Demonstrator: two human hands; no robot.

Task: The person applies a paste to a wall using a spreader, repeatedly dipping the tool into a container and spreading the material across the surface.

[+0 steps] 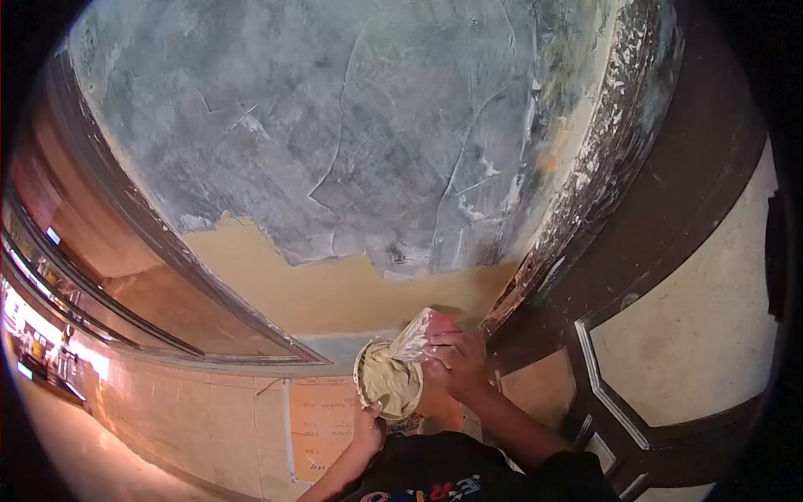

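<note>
My left hand (368, 428) is wrapped round the lower side of a round tub (358, 378) in front of my body. Thick cream-coloured putty (390, 383) fills it, with a stirred, lumpy surface. Closed round a red scraper (444, 323), my right hand (460, 364) is just right of the tub. Whitish putty coats the blade (412, 336), whose lower edge overlaps the tub's rim in this view. Ahead is a wall panel with a blue-grey, trowelled coat (393, 134). Below the coat's ragged lower edge runs a smooth beige strip (335, 294).
A dark, flaking frame (577, 188) borders the panel on the right, beside dark woodwork with pale panels (690, 326). Brown trim (180, 251) runs down the left. An orange sheet with writing (322, 418) lies below, left of my arm. Bright light enters at far left.
</note>
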